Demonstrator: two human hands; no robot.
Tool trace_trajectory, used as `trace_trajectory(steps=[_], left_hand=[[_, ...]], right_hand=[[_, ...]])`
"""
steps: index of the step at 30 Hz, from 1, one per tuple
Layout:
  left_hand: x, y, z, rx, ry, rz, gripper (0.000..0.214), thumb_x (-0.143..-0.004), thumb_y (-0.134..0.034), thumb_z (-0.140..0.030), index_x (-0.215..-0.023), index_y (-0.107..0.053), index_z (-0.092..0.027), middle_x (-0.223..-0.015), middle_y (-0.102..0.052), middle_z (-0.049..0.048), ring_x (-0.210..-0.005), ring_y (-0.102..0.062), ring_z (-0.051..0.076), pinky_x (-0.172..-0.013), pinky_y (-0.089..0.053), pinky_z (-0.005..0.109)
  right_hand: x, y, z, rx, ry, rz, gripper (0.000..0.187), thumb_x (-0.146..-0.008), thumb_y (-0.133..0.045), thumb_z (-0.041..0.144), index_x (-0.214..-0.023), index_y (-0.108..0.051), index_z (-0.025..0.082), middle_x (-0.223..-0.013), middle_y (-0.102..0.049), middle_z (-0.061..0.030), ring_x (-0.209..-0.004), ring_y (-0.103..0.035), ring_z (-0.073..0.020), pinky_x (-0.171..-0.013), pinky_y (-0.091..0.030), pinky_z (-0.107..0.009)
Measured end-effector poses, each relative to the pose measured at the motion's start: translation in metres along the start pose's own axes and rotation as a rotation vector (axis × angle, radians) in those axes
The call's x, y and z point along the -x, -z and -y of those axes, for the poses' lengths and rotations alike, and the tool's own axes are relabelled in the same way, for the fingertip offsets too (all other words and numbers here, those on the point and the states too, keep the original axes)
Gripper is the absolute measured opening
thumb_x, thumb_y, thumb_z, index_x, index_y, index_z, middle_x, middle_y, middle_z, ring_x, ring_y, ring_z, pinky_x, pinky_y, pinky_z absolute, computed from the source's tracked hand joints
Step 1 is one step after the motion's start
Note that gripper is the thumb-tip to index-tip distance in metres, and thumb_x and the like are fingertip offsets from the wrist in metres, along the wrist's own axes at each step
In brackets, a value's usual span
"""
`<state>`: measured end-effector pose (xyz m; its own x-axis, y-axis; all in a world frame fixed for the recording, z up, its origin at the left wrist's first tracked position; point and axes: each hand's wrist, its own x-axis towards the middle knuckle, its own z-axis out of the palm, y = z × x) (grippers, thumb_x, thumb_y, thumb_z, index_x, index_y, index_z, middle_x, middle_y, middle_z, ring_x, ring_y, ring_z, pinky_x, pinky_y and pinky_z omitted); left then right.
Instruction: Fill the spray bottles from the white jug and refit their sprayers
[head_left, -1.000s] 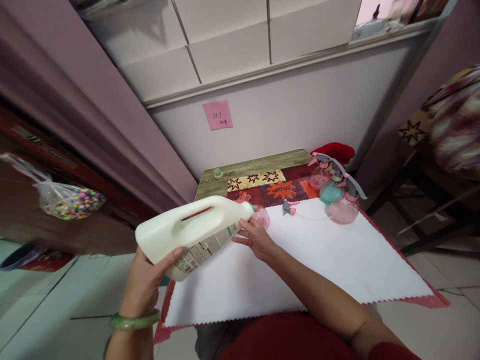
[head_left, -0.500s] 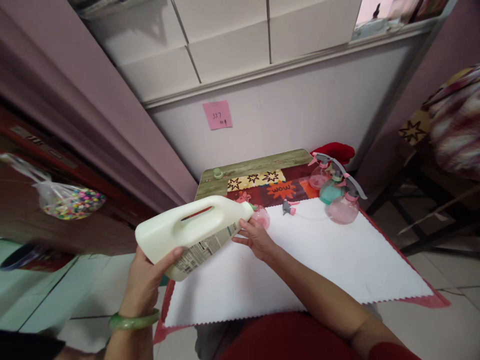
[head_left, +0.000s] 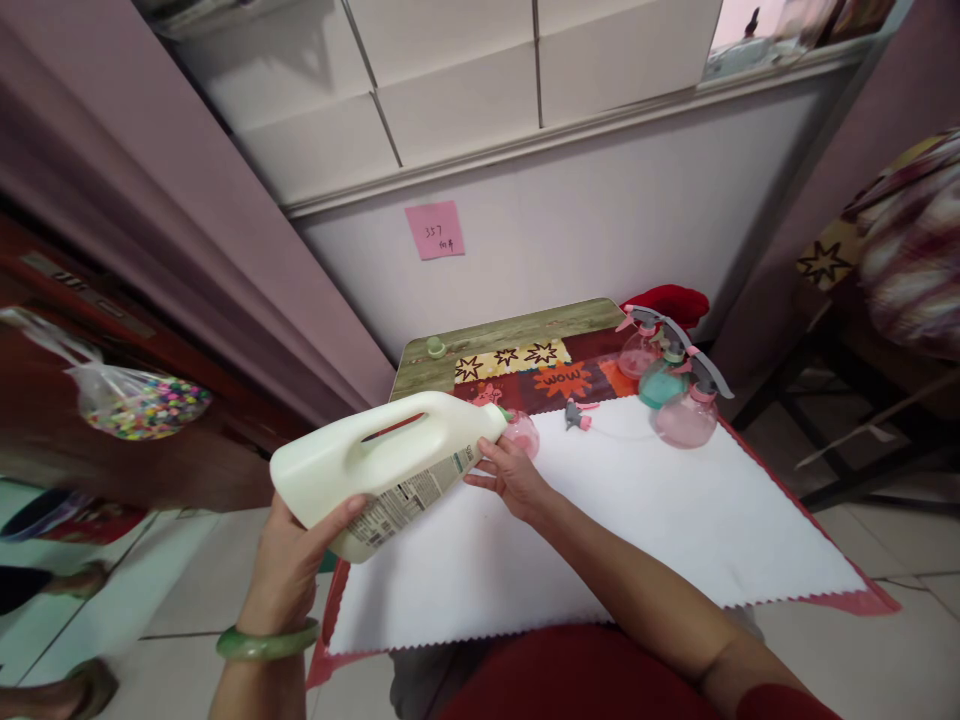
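Note:
My left hand grips the base of a big cream plastic jug, tipped on its side with its neck at the mouth of a small round pink bottle. My right hand is closed round that pink bottle on the white cloth. The bottle's grey and pink spray head lies loose on the cloth just to the right. A green bangle sits on my left wrist.
Three spray bottles, pink and teal, stand at the table's right back. A green cap lies on the wooden table by the wall. A bag of coloured beads hangs at left. Another person's feet show at bottom left.
My hands, the jug and the pink bottle have held still. At the bottom left, another person's feet have moved across the floor.

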<state>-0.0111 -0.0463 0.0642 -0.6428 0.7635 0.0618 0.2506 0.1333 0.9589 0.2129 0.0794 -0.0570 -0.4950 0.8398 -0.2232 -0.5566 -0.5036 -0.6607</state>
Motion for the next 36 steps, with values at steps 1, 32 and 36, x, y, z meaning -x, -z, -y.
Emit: trace_trajectory(steps=[1, 32, 36], left_hand=[[0.0003, -0.0001, -0.0007, -0.001, 0.003, -0.001, 0.097, -0.057, -0.1, -0.044, -0.143, -0.063, -0.019, -0.136, -0.072, 0.0133, -0.118, -0.069, 0.034, -0.093, -0.06, 0.042], [0.0024, -0.001, -0.0057, 0.026, 0.02, 0.002, 0.099, -0.056, -0.102, -0.045, -0.144, -0.062, -0.019, -0.136, -0.073, 0.0125, -0.114, -0.07, 0.03, -0.088, -0.06, 0.035], [0.0031, -0.0011, -0.0061, 0.034, 0.016, 0.019, 0.101, -0.057, -0.102, -0.044, -0.145, -0.061, -0.019, -0.136, -0.072, 0.0128, -0.115, -0.07, 0.03, -0.089, -0.059, 0.036]], right_hand=[[-0.0001, 0.0001, -0.0002, -0.003, 0.001, 0.0, 0.05, -0.079, -0.088, 0.052, -0.12, -0.071, 0.028, -0.135, -0.074, -0.0051, -0.108, -0.076, -0.0229, -0.086, -0.068, -0.039], [-0.001, 0.0016, -0.0014, -0.019, -0.011, 0.018, 0.052, -0.078, -0.09, 0.053, -0.12, -0.071, 0.028, -0.133, -0.074, -0.0042, -0.106, -0.076, -0.0211, -0.081, -0.067, -0.033], [-0.0016, 0.0014, -0.0019, -0.028, -0.012, 0.008, 0.052, -0.076, -0.091, 0.053, -0.118, -0.071, 0.028, -0.132, -0.074, -0.0035, -0.105, -0.076, -0.021, -0.081, -0.067, -0.034]])
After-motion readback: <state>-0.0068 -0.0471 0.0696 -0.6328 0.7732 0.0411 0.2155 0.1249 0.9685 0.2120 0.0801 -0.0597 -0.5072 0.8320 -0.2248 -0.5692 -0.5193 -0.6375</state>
